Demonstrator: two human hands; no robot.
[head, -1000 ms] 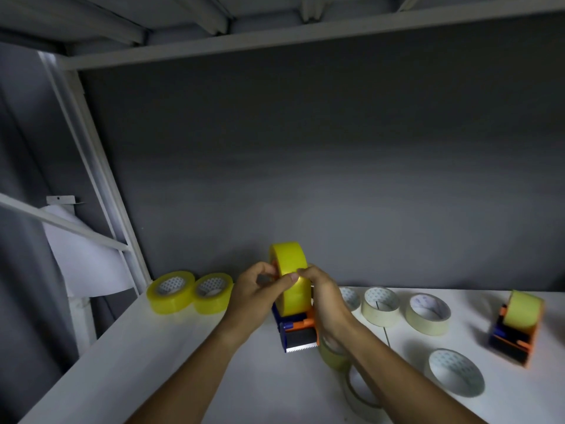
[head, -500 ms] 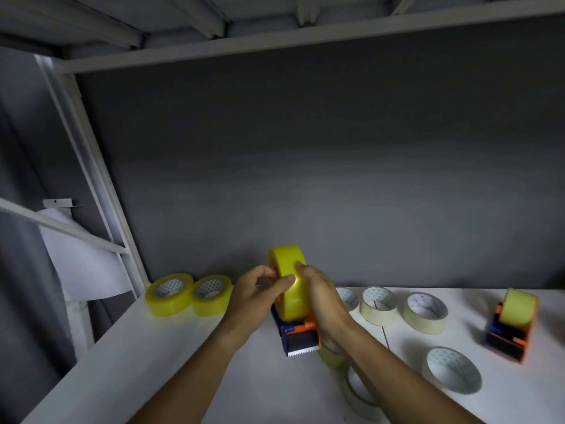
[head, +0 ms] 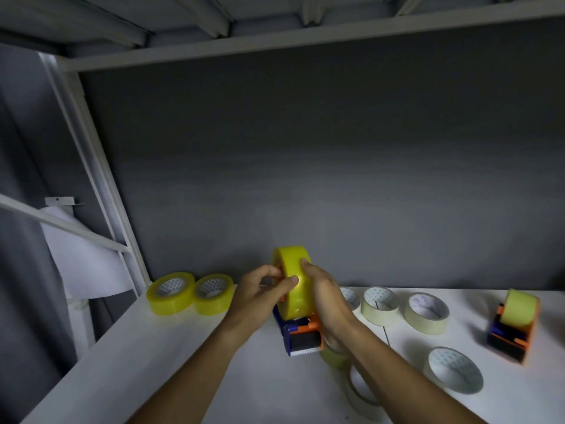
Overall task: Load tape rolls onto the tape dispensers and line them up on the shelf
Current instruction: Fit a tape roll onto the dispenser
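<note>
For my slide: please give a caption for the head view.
Both hands seat a yellow roll on a dispenser on the shelf.

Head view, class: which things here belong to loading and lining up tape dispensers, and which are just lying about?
Belonging to the job:
yellow roll, gripped by left hand and right hand
blue-and-orange dispenser
loaded dispenser
two spare yellow rolls
pale rolls
shelf

Lying about:
white sheet

Two bare forearms; no sleeves, left hand [head: 260,296]; right hand [head: 328,296].
</note>
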